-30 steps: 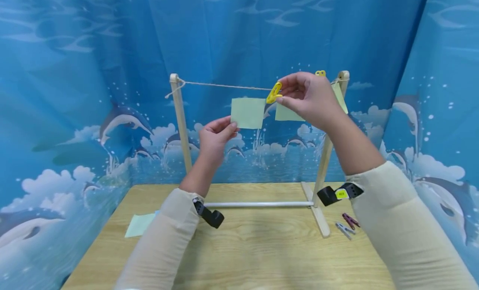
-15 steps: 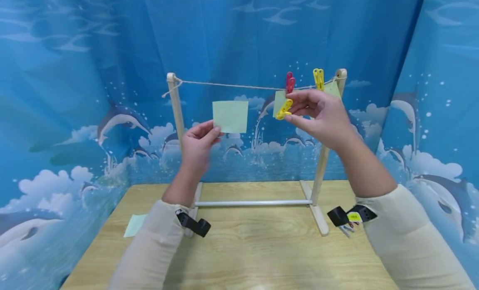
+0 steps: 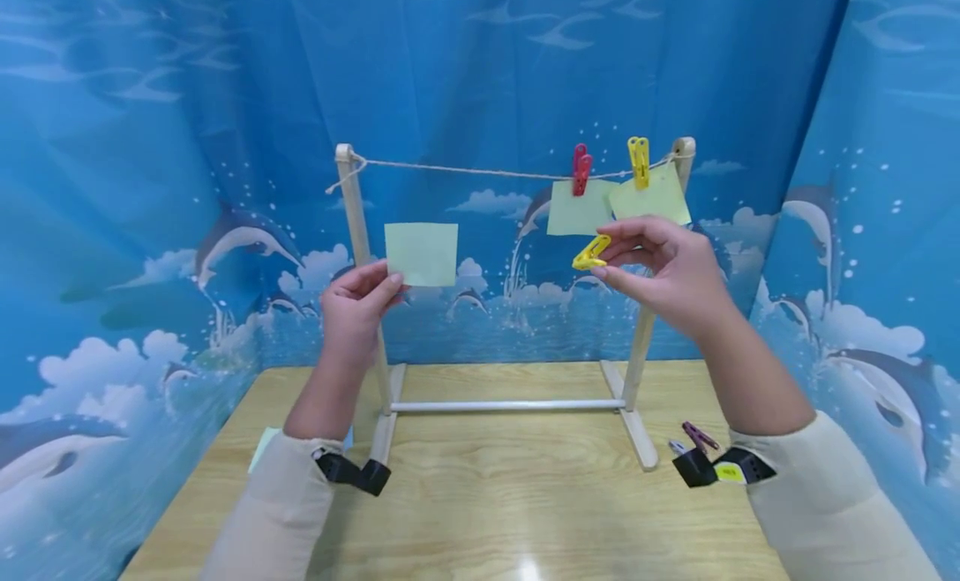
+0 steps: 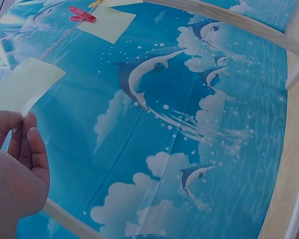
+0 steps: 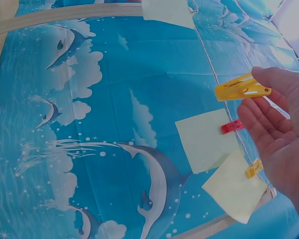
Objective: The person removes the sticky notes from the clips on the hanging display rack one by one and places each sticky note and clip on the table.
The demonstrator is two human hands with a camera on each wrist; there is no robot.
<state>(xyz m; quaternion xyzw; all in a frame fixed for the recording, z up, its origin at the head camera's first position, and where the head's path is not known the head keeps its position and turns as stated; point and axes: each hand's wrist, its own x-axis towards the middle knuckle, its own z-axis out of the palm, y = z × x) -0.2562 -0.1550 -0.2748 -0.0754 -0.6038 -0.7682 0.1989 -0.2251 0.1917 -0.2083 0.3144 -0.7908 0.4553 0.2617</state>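
Observation:
My left hand pinches a pale green paper square by its lower left corner, in front of the stand's left post. Between thumb and fingertips of my right hand is a yellow clothespin, held below the string. The string runs between two wooden posts. A red clothespin fixes one green paper to it, and another yellow clothespin fixes a second paper near the right post. In the right wrist view the held clothespin appears apart from both hanging papers.
The wooden stand has a white crossbar low over the table. A dark red clothespin and a grey one lie at the right. More paper lies left, partly behind my sleeve. A dolphin-print curtain stands behind.
Both hands have drawn apart and lowered. The left carried the paper left and down; the right carried the yellow clothespin right and down, uncovering the red clothespin and the hanging papers.

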